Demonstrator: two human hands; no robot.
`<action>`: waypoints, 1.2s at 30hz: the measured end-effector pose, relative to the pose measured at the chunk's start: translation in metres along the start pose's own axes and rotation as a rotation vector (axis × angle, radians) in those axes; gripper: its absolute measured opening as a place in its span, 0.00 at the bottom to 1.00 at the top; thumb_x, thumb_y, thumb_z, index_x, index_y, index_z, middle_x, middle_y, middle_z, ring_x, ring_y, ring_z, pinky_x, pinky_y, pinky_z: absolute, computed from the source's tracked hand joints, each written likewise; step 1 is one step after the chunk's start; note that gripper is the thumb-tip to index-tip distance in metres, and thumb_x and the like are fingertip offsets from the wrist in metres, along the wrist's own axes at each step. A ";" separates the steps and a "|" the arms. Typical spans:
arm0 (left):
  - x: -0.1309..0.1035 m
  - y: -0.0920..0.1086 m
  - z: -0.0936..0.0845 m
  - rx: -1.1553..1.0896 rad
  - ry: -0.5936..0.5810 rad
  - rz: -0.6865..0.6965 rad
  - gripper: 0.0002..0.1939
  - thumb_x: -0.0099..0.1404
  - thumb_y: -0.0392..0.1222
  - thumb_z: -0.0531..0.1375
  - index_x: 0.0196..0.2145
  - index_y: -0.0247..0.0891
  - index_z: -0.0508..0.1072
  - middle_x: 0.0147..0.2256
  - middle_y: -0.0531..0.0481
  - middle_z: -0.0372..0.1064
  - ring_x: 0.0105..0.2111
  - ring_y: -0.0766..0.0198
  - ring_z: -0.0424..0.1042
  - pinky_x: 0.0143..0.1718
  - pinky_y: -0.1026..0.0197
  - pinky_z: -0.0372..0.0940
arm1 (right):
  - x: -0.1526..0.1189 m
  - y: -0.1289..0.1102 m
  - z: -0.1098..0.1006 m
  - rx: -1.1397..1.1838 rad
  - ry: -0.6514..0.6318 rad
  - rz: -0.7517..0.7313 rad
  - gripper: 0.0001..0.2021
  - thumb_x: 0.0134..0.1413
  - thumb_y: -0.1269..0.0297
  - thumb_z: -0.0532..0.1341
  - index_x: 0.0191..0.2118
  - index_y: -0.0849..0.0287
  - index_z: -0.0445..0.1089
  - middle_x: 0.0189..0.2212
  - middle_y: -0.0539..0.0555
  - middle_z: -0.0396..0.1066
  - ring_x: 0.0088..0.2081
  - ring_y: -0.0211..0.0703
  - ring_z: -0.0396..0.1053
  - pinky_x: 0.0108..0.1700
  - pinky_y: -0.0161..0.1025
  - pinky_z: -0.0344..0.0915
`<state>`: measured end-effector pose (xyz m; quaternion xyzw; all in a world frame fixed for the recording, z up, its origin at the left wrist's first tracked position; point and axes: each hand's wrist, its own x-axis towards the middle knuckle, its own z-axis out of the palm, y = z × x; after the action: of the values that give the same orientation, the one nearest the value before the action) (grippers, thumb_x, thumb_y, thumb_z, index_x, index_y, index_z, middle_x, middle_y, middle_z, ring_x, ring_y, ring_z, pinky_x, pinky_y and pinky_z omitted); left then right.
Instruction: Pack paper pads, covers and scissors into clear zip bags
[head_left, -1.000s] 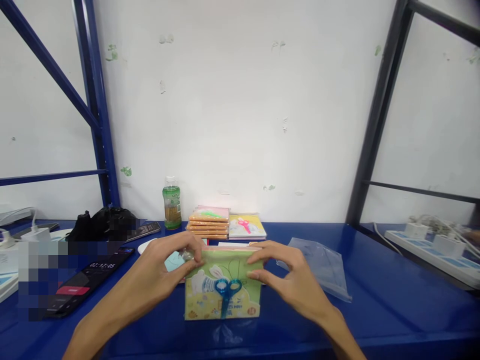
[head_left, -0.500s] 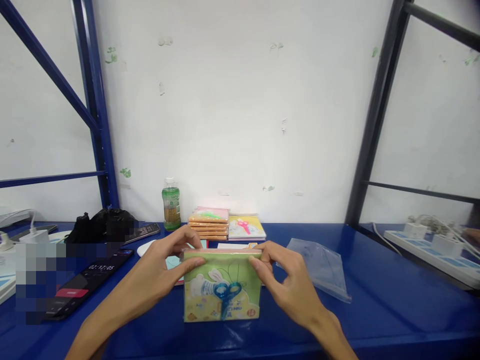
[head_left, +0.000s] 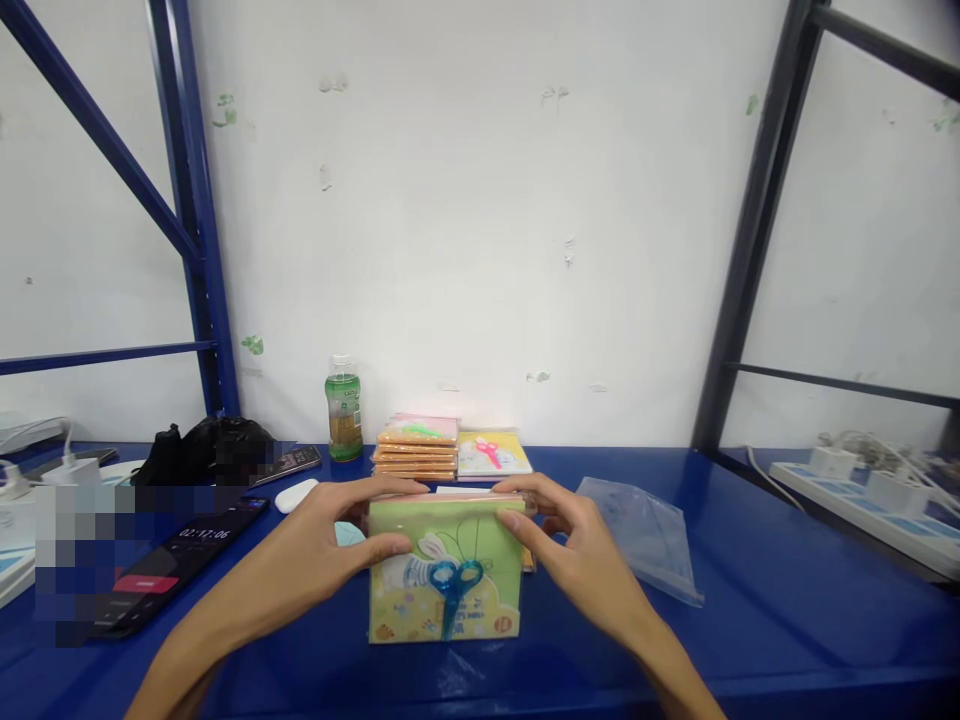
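Observation:
A green booklet pack [head_left: 487, 545] stands upright on the blue table, its front printed with a white rabbit. Blue scissors [head_left: 454, 585] show against that front, handles up. My left hand [head_left: 341, 530] grips the pack's upper left corner, thumb on the front and fingers over the top edge. On the upper right corner, my right hand [head_left: 570, 535] pinches it the same way, with some fingers hidden behind. Pinkish layers show along the top edge. Behind the pack, a light blue piece [head_left: 349, 533] and a white item peek out, mostly covered.
Orange-edged packs [head_left: 416, 455] are stacked at the back, beside a yellow pack with pink scissors [head_left: 491, 455]. A green bottle [head_left: 344, 410] stands left of them. A clear plastic bag [head_left: 637, 540] lies to the right. Phones [head_left: 199, 545] and power strips [head_left: 862, 505] flank the table [head_left: 750, 630].
My left fingers have slid further across the top edge, and the left thumb sits slightly lower. The right hand's fingers have shifted a little along the top. The pack stays upright in place.

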<state>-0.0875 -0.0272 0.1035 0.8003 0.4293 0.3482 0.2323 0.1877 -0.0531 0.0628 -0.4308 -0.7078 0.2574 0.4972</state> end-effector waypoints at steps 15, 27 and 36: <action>0.002 -0.004 0.003 -0.053 0.002 0.012 0.11 0.65 0.53 0.65 0.41 0.47 0.74 0.40 0.51 0.76 0.37 0.58 0.75 0.38 0.60 0.73 | 0.000 -0.001 -0.002 -0.003 -0.047 0.003 0.11 0.68 0.54 0.60 0.50 0.50 0.73 0.43 0.51 0.78 0.42 0.45 0.75 0.37 0.37 0.69; -0.005 0.011 -0.002 0.192 -0.023 0.112 0.14 0.69 0.50 0.59 0.28 0.44 0.66 0.28 0.56 0.70 0.32 0.62 0.70 0.35 0.63 0.66 | -0.006 -0.010 0.001 -0.086 -0.109 -0.012 0.11 0.69 0.53 0.59 0.50 0.50 0.70 0.40 0.50 0.78 0.39 0.44 0.75 0.35 0.36 0.66; -0.004 0.001 -0.006 -0.033 0.098 0.093 0.12 0.67 0.55 0.62 0.42 0.48 0.71 0.49 0.50 0.76 0.48 0.55 0.77 0.50 0.57 0.71 | 0.005 0.011 -0.004 0.127 0.089 0.043 0.16 0.64 0.47 0.62 0.44 0.55 0.74 0.32 0.50 0.76 0.30 0.41 0.71 0.28 0.35 0.62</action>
<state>-0.0926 -0.0306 0.1067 0.7975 0.3968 0.4044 0.2075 0.1950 -0.0433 0.0578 -0.4245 -0.6579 0.2930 0.5487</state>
